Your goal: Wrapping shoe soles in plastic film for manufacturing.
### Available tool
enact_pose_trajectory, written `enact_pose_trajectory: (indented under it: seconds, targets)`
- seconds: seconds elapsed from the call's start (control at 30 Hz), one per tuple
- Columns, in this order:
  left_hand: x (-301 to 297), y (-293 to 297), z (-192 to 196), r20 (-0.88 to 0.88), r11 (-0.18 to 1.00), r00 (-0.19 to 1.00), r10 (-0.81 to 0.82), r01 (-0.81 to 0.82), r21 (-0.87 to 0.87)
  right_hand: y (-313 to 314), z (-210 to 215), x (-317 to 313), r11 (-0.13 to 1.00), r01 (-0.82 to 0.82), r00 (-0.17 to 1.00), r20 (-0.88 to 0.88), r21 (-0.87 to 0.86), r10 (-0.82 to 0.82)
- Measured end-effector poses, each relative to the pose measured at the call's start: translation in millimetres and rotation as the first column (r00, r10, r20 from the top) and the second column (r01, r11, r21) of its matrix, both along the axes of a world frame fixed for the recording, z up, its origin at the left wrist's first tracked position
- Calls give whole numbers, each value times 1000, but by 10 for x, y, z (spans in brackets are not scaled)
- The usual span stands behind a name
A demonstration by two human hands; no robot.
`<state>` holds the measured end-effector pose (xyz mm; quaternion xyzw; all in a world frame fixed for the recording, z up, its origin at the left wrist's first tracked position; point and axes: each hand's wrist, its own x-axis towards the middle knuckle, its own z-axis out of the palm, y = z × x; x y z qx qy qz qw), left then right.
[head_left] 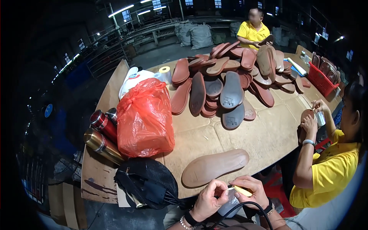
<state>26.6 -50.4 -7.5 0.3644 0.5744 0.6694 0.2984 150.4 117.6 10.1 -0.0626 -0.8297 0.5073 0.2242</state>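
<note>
My left hand (pixel 211 197) is near the table's front edge, thumb and fingers pinched together beside a small whitish tip. What lies in that pinch is too small to make out. My right hand (pixel 253 191) is closed around a small yellow tool (pixel 243 191) whose pale, narrow end points toward the left fingers. Just beyond both hands, a single tan shoe sole (pixel 214 167) lies flat on the cardboard-covered table (pixel 199 142). Below the hands shows something clear and plastic (pixel 228 205), partly hidden by a black cable (pixel 245 205).
Shoe soles (pixel 232 90) are heaped across the far side. A red plastic bag (pixel 145 119), metal flasks (pixel 100 142) and a black bag (pixel 147 182) crowd the left. At right, a yellow-shirted co-worker (pixel 326 172) handles a sole; another person (pixel 253 32) stands beyond the heap, near a red basket (pixel 322 80).
</note>
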Motion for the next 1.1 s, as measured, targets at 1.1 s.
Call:
enact_pose_trajectory:
  seconds: [1.1]
  targets:
    - [140,-259,230,-422,982,902,-92,12,-190,6,-77,271,906,12,970,-216,-422,-114]
